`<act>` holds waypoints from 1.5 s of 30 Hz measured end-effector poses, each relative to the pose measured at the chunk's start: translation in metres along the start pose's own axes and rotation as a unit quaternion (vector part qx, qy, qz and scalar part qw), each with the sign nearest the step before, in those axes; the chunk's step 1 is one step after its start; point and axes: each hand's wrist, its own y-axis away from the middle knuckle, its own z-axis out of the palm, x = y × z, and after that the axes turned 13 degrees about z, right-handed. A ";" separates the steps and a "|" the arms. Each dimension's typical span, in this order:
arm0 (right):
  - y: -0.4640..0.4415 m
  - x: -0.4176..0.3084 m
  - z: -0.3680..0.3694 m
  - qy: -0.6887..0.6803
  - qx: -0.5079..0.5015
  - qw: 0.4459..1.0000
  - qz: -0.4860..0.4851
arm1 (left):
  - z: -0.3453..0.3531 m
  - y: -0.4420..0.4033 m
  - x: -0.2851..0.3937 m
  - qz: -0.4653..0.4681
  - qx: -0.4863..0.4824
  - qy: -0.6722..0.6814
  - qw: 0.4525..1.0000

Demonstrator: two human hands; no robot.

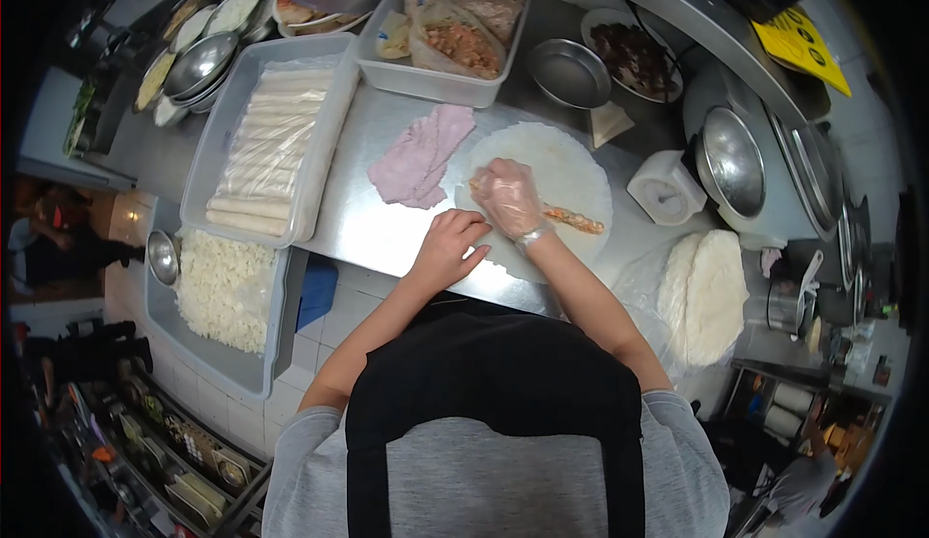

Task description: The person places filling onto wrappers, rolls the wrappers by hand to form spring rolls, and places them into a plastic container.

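A thin round white wrapper sheet (547,156) lies flat on the steel counter in front of me. Across it runs a strip of orange-and-white chopped filling (578,219). My right hand (508,197), in a clear plastic glove, is curled over the left part of that strip, so the filling under the fingers is hidden. Bare, my left hand (449,251) rests by the sheet's near left edge, fingers apart and holding nothing. Just beyond it lies a crumpled pink cloth (422,158).
Left stands a plastic bin (334,161) of white rolls, above a grey tub (266,373) of white chopped food with a metal bowl. Behind is a container (426,81) of bagged filling. At right are a scale (666,188) and a stack of wrapper sheets (704,296).
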 end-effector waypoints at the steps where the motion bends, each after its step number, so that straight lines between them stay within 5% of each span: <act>1: -0.002 -0.002 0.004 0.038 -0.032 0.999 -0.011 | 0.001 0.000 0.000 -0.008 0.001 -0.005 1.000; 13: 0.065 0.060 -0.063 0.131 0.015 0.987 0.093 | 0.003 0.000 -0.001 -0.006 0.003 -0.015 1.000; 18: 0.091 0.097 -0.097 -0.004 -0.011 0.988 0.151 | -0.002 -0.008 0.012 -0.010 -0.019 -0.024 0.999; 28: 0.093 0.122 -0.109 -0.026 -0.084 0.989 0.118 | 0.016 -0.028 0.009 0.124 -0.131 -0.042 0.983; 31: 0.086 0.118 -0.115 -0.037 -0.108 0.988 0.108 | 0.008 -0.047 0.010 0.096 -0.110 -0.009 0.989; 33: 0.082 0.112 -0.121 -0.278 -0.101 0.934 0.200 | 0.005 -0.066 0.004 0.090 -0.066 0.005 0.994; 40: 0.068 0.105 -0.117 -0.132 -0.096 0.979 0.120 | -0.003 -0.137 -0.027 -0.006 -0.068 0.019 0.998; 42: 0.056 0.126 -0.102 -0.212 -0.051 0.960 0.175 | 0.001 -0.141 -0.030 -0.015 -0.069 0.012 0.997; 45: 0.040 0.133 -0.088 -0.136 0.001 0.956 0.259 | 0.000 -0.139 -0.029 0.067 0.070 -0.081 0.992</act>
